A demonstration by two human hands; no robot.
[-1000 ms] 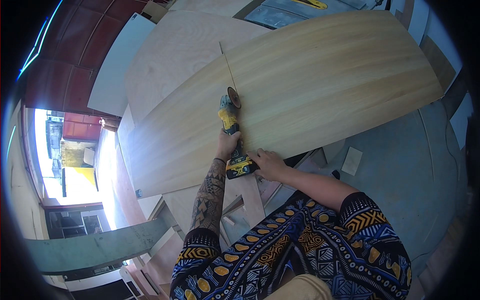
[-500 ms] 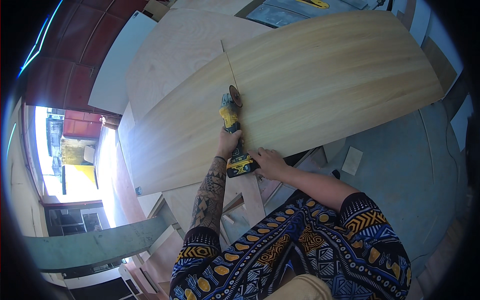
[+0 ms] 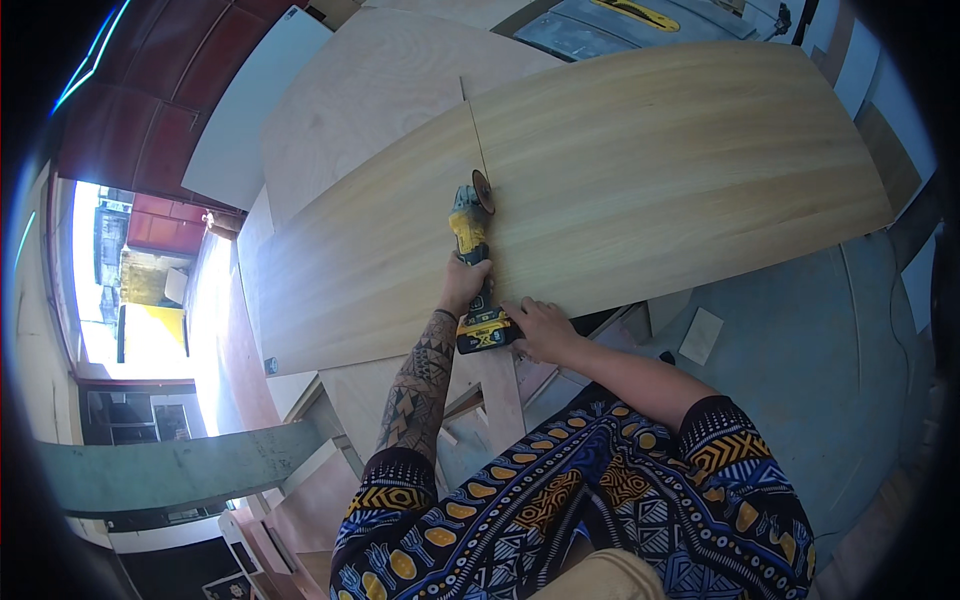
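A yellow-and-black cordless angle grinder (image 3: 468,232) lies along the wood-grain panel (image 3: 660,160), its head pointing away from me. My left hand (image 3: 466,280) is wrapped round the grinder's slim body. At the grinder's head, the thin round disc (image 3: 483,192) stands on edge at the near end of a straight, narrow cut (image 3: 477,135) in the panel. My right hand (image 3: 541,330) rests at the panel's near edge, fingers spread over the surface, right beside the grinder's battery (image 3: 489,331). Whether its thumb presses the battery is hard to tell.
Under the panel lies a larger pale plywood sheet (image 3: 350,100). Wood offcuts (image 3: 470,410) are piled below its near edge. A small pale block (image 3: 702,335) sits on the grey surface at right. At the back stands a grey machine table (image 3: 590,30) with a yellow piece.
The grinder's disc stands slightly nearer along the cut line, with a longer stretch of cut showing beyond it. Both hands keep their hold and place; the whole view has shifted a little.
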